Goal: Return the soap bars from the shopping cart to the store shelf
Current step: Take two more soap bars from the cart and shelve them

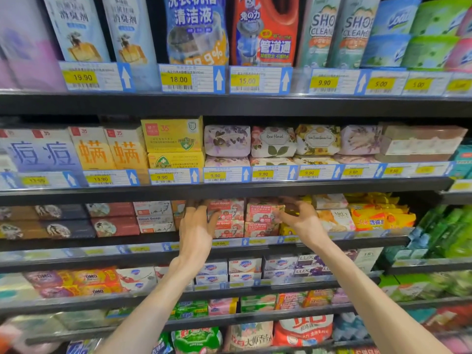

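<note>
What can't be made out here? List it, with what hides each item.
Head view only:
- Shopping cart: outside the frame, so the soap left in it is unknown.
- Left hand: covers the left edge of the pink Goat Soap boxes; whether it touches them is unclear.
- Right hand: fingers curl near a pink Goat Soap box; motion blur hides any grip.
- Yellow price tags beneath: too blurred to read.

Two bare forearms, no sleeves, left hand [195,227], right hand [300,218]

hands: left [196,226], right [298,215] | touching pink soap boxes [245,218] | shelf [229,247]
</note>
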Demonstrator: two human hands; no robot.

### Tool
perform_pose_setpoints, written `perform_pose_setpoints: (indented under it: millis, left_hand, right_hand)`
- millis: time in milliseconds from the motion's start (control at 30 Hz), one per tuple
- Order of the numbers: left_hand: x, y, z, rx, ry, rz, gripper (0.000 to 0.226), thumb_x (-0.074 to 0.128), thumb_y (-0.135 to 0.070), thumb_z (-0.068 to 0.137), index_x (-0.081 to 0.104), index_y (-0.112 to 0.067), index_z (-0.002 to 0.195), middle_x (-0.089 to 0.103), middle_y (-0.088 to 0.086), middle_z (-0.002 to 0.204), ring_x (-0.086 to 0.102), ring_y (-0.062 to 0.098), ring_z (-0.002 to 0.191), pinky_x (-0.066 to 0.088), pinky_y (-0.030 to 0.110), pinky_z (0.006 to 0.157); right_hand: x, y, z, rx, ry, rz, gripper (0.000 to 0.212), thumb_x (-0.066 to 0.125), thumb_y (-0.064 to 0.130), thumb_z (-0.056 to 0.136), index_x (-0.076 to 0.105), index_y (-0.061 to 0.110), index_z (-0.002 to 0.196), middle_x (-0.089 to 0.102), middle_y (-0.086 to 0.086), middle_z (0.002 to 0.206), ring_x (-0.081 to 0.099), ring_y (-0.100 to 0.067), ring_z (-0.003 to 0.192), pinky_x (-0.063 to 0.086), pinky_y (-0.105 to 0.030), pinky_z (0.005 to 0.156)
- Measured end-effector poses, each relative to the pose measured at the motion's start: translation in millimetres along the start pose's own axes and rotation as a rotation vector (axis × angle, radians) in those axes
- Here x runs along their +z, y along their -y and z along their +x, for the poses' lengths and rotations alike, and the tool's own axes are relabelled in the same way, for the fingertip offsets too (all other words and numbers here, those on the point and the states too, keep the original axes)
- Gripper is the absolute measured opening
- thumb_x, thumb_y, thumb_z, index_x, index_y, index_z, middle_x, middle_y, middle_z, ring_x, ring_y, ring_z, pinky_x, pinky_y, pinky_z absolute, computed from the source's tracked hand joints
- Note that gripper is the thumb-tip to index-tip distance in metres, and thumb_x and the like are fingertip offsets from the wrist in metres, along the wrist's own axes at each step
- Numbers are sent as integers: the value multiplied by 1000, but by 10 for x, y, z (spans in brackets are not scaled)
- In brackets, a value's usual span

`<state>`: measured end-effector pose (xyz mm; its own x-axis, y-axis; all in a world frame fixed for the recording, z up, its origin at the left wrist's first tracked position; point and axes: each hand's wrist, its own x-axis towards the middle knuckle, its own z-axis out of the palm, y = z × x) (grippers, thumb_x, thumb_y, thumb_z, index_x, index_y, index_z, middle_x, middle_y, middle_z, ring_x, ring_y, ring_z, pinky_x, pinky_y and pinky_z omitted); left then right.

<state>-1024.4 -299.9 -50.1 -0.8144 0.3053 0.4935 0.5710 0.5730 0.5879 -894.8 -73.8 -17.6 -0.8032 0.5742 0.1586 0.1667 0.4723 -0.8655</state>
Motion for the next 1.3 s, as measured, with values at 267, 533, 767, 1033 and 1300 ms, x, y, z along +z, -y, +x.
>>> perform_pose_setpoints:
  millis: [267,533,767,1033,1300]
  left_hand:
    - [58,59,-27,19,-16,-48,23,65,-28,99,66,-8,109,57,16,120,62,35,102,55,49,85]
    - [75,72,-25,11,4,-59,29,64,-30,100,64,-11,121,55,13,127,61,33,111,54,50,91]
    - [69,60,-26,25,-3,-65,31,65,-30,99,64,-13,124,52,8,135,60,28,115,54,45,96]
    - [-67,67,-98,29,24,27,43,62,-38,98,56,-17,135,55,6,136,62,27,116,56,44,91]
    - [-507,40,-529,54,-9,203,37,62,-34,99,60,-20,133,59,-3,128,54,17,121,49,34,96]
  right_hand:
    - [87,-9,45,24,-59,-28,56,74,35,88,56,9,135,62,-2,134,55,-19,126,40,-25,98]
    - [205,38,113,47,-101,-7,48,72,22,91,57,13,136,60,0,138,53,-21,130,38,-24,101]
    - [220,5,130,24,-103,-26,41,70,22,93,60,13,131,60,1,137,54,-20,127,37,-23,97]
    - [117,-67,-126,-162,-58,-20,45,69,27,93,52,24,135,51,-2,130,63,4,92,48,-3,76]
    - [170,-85,-435,-528,51,-397,30,64,37,94,60,26,121,52,14,111,57,-10,102,49,-25,83]
